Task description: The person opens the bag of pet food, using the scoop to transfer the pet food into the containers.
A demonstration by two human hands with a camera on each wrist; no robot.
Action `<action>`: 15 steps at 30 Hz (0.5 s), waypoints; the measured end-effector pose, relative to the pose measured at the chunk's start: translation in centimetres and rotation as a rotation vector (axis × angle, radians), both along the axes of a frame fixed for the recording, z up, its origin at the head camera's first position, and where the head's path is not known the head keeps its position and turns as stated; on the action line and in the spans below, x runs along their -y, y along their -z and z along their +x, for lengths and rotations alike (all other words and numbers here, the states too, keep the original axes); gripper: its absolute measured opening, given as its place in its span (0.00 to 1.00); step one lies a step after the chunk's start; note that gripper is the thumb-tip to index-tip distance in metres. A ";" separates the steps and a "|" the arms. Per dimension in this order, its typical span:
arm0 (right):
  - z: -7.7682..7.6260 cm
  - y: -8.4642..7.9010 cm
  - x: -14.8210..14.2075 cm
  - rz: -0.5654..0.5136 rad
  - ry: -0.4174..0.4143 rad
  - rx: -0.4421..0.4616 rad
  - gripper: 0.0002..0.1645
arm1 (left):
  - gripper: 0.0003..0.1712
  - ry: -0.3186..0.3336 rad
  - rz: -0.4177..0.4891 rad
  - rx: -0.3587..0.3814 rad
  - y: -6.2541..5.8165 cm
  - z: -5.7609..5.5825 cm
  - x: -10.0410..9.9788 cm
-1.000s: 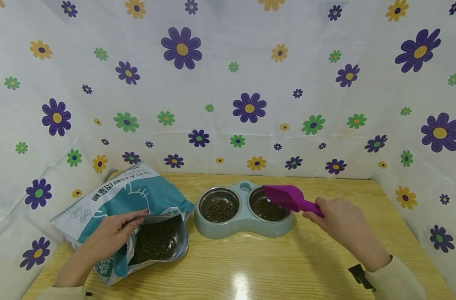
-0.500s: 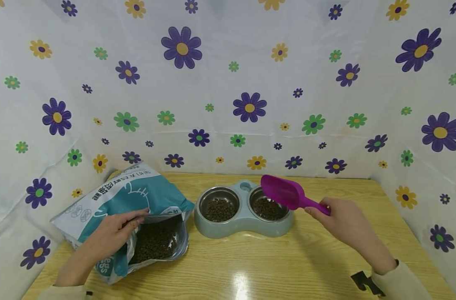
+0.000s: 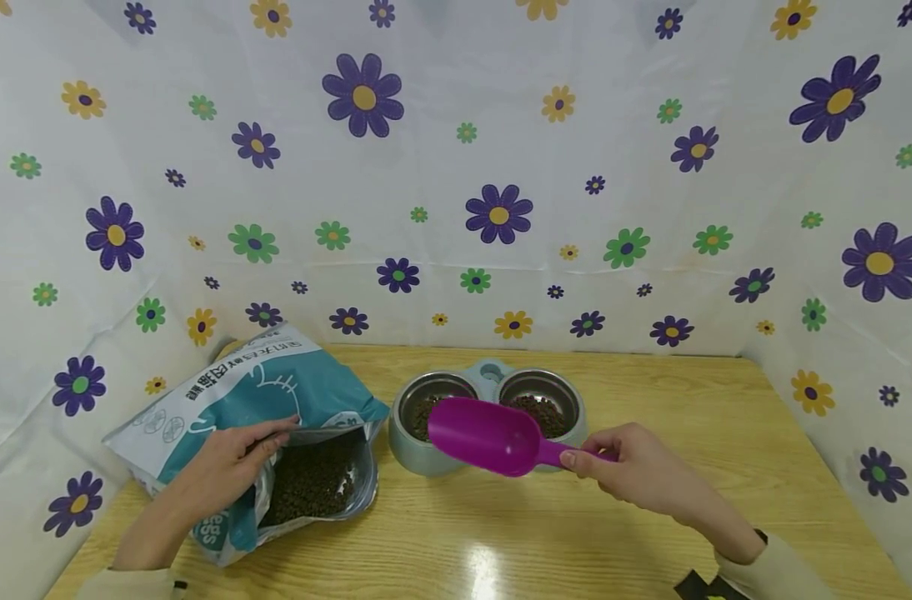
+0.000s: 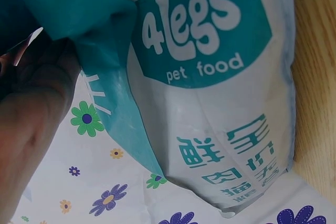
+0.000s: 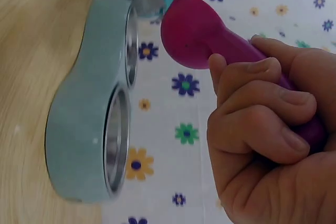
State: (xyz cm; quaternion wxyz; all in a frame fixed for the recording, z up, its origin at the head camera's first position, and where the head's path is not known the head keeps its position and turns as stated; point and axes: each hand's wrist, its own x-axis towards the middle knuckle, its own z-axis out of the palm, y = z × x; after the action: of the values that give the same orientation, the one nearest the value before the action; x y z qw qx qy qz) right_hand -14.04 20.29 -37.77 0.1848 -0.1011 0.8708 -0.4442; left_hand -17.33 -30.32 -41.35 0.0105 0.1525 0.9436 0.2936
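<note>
My right hand grips the handle of a magenta scoop, fingers curled round it in the right wrist view. The scoop's hollow faces up with no kibble showing in it. In the head view it overlaps the front of a pale blue double pet bowl, whose two steel dishes each hold brown kibble. On the left lies a teal and white pet food bag, its mouth open toward me with kibble inside. My left hand pinches the upper edge of that mouth between thumb and fingers.
The wooden table carries the bag at the left and the double bowl near its middle. A white flowered curtain hangs behind the table and along both sides.
My right hand has moved the scoop left and toward me, from over the right dish to the front of the bowls. The scoop's hollow has turned upward. My left hand keeps its place on the bag.
</note>
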 end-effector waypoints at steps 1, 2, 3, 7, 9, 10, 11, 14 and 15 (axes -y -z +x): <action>0.1 0.1 0.5 -0.011 -0.027 0.004 0.22 | 0.21 0.000 -0.001 0.000 0.0 0.0 0.0; 0.2 0.1 1.1 -0.018 -0.048 0.007 0.21 | 0.21 0.001 -0.001 0.001 0.0 0.0 0.0; 0.2 0.2 1.7 -0.026 -0.066 0.007 0.21 | 0.21 0.001 0.000 0.001 0.0 0.0 0.0; 0.3 0.7 3.9 -0.058 -0.113 0.004 0.20 | 0.21 0.001 0.005 0.003 0.0 0.0 0.0; 0.4 1.0 4.9 -0.072 -0.132 -0.010 0.20 | 0.21 0.001 0.007 0.006 0.0 0.0 0.0; 0.4 1.1 5.3 -0.076 -0.144 -0.020 0.20 | 0.22 0.000 0.008 0.008 0.0 0.0 0.0; 0.4 1.3 5.7 -0.077 -0.154 -0.030 0.21 | 0.22 0.000 0.011 0.010 0.0 0.0 0.0; 0.4 1.7 7.0 -0.080 -0.178 -0.058 0.21 | 0.22 0.005 0.022 0.011 0.0 0.0 0.0; 0.4 1.8 7.4 -0.075 -0.180 -0.067 0.22 | 0.22 0.006 0.023 0.010 0.0 0.0 0.0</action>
State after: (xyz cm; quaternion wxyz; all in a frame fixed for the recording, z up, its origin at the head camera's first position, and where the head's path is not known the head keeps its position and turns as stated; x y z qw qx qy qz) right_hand -13.62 12.87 -39.56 0.1910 -0.2003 0.8468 -0.4543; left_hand -17.33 -30.36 -41.33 0.0142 0.1541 0.9397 0.3051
